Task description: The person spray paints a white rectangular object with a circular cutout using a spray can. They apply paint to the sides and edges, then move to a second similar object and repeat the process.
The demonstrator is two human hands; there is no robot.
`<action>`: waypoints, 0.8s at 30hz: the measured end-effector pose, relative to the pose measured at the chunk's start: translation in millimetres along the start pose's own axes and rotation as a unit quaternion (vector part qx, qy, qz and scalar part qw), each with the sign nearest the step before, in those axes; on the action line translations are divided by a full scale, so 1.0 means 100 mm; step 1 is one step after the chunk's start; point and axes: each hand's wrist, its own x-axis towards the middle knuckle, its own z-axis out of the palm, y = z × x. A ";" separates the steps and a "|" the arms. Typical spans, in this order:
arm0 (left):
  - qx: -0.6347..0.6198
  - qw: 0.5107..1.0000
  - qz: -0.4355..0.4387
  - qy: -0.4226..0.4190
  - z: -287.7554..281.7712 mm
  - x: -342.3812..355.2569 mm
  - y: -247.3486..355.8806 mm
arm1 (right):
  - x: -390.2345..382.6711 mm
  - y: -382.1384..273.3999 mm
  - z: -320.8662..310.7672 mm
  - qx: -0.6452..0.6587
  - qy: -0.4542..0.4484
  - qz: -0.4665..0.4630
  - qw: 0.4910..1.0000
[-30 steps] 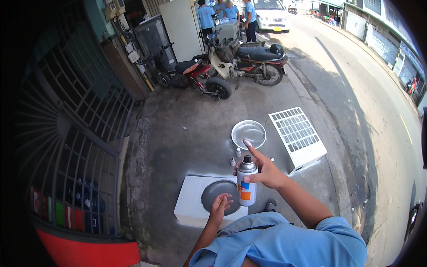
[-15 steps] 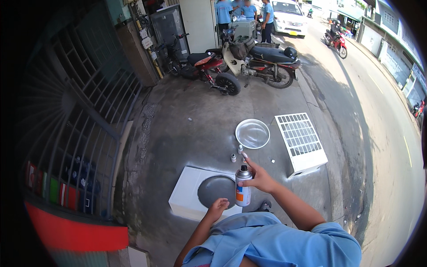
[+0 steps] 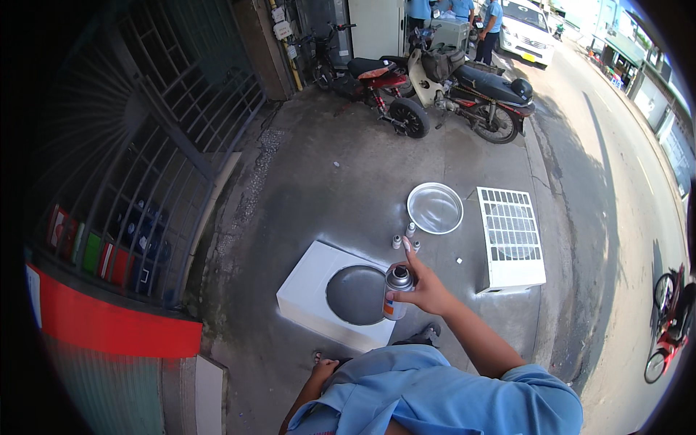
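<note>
My right hand [image 3: 428, 291] grips a spray can [image 3: 395, 296] with a white and orange label, its nozzle end upward. The index finger is raised off the can, and its tip looks white. Beneath the can lies a white metal casing [image 3: 308, 279] with a large round opening [image 3: 354, 296], dark floor showing through. My left hand [image 3: 326, 367] is low against my blue shirt, left of the casing's near corner; its fingers are partly hidden. Just beyond the can stand small bottles [image 3: 411, 230], near a round metal basin [image 3: 435, 209].
A white slatted grille casing [image 3: 512, 235] stands on the right. A small white piece [image 3: 459, 260] lies on the concrete. Parked motorbikes [image 3: 478, 94], people in blue shirts [image 3: 493, 22] and a white van [image 3: 527, 32] are farther off. A barred gate [image 3: 181, 174] bounds the left.
My left hand has dropped from the casing's opening toward my shirt. The can has tilted in my right hand. The view has shifted, and a red motorbike has come nearer along the road.
</note>
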 end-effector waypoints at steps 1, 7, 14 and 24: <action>0.032 0.999 -0.016 0.000 -0.04 -0.05 0.15 | 0.02 -0.01 -0.02 0.194 -0.018 0.033 0.980; -0.025 0.995 -0.039 0.090 -0.36 -1.12 0.88 | 0.30 -0.02 0.21 0.237 -0.070 0.028 0.969; -0.087 0.990 -0.087 0.070 -0.33 -1.25 0.81 | 0.76 0.56 0.87 0.401 -0.087 0.202 0.890; -0.062 0.985 -0.135 0.090 -0.38 -0.79 -0.38 | 1.33 2.33 2.81 0.407 -0.216 0.440 0.771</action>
